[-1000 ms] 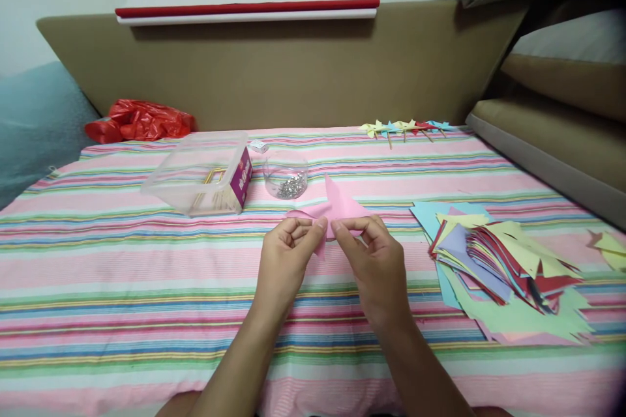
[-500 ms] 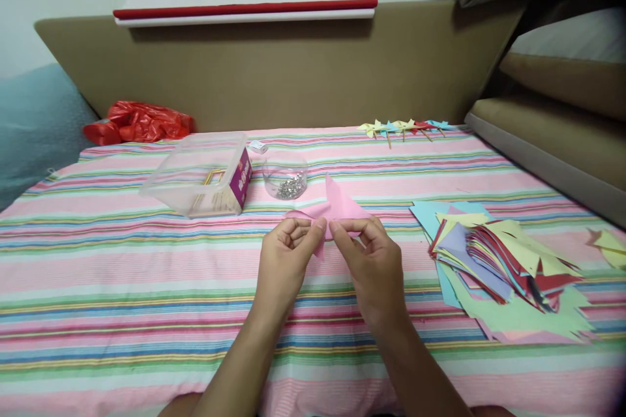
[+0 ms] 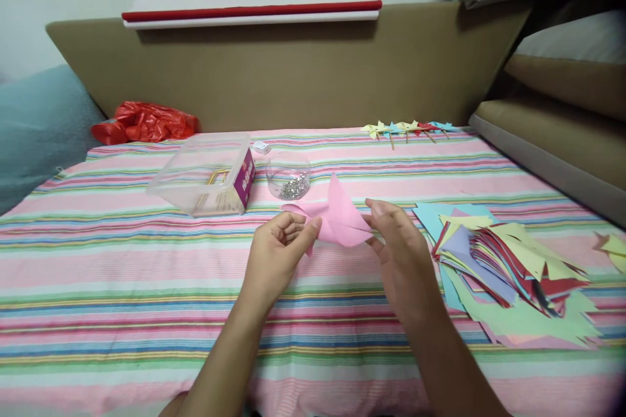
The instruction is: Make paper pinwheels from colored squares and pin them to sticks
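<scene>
A pink paper pinwheel (image 3: 342, 216), partly folded with pointed tips, is held above the striped cloth. My left hand (image 3: 278, 251) pinches its left part between thumb and fingers. At the paper's right tip is my right hand (image 3: 403, 254), its fingers apart; some fingertips lie behind or beside the tip, and I cannot tell whether they touch it. Just beyond the paper stands a clear round container (image 3: 288, 179) with small silvery pins in it. The fingers of my left hand hide part of the paper's left side.
A clear plastic box (image 3: 195, 192) with sticks lies left. Stacked coloured paper (image 3: 508, 267) with a dark-handled tool is right. Finished pinwheels (image 3: 405, 129) on sticks lie at the back, a red plastic bag (image 3: 147, 122) back left. Cushions (image 3: 562, 71) border the right side.
My right hand has let go of the paper's middle and moved right, its fingers spreading. The left hand keeps its pinch, shifted slightly left. The paper's right flap now lies flatter.
</scene>
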The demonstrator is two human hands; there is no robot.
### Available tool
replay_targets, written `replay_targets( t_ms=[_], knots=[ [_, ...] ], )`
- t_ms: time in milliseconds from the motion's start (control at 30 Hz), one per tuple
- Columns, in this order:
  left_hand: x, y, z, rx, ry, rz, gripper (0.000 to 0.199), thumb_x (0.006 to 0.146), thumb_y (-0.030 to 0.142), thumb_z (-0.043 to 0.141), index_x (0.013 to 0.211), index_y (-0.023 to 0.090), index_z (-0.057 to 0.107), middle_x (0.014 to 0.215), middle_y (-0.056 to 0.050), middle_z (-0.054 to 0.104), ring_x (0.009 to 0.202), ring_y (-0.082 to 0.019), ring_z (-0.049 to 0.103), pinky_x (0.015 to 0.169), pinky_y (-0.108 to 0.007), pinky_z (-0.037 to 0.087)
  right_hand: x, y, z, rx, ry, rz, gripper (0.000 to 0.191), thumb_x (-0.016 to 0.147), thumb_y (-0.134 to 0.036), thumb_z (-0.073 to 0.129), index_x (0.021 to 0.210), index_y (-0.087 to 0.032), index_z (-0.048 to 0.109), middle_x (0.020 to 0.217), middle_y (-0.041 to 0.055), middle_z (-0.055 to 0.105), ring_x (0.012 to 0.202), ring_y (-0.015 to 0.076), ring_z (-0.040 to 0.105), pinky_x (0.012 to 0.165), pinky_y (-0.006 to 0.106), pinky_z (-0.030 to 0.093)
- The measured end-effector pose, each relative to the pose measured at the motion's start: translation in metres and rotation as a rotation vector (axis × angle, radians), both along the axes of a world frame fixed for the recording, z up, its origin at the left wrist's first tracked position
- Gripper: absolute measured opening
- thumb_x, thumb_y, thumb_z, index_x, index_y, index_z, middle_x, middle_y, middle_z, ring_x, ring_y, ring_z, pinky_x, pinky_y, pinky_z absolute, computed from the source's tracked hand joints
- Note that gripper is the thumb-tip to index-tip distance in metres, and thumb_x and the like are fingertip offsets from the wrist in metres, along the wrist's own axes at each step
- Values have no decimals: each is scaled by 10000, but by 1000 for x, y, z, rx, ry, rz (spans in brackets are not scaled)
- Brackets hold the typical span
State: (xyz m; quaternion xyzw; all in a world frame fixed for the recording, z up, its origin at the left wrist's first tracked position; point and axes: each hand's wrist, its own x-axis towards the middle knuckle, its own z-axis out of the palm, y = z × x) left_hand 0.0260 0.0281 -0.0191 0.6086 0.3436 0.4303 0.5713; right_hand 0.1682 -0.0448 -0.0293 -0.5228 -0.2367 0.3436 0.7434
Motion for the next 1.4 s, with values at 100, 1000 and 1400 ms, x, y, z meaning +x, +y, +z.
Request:
replay_targets(
  t_ms=[100,1000,1400],
  knots=[
    [-5,1,3,14,72,-125,336,817,383,764,652,180,554,584,46,452,521,-89,388,500,-217,311,12,-8,5,-78,-104,258,354,781,-511,750,979,-217,741,1099,72,720,1033,260,667,864,384,550],
    [-10,6,-5,69,297,-323,365,922,453,609,679,200,507,640,29,443,585,-135,388,539,-254,286,12,-3,-14,-225,-340,397,353,778,-345,742,1093,-184,737,1188,104,717,970,272,713,777,377,587],
    [-7,6,-7,-216,33,-370,255,965,422,586,933,184,672,847,-1,567,754,-130,479,733,-248,393,16,-9,-3,-151,-97,463,376,799,-400,773,1120,-207,740,963,46,768,896,228,678,785,320,518]
  ],
)
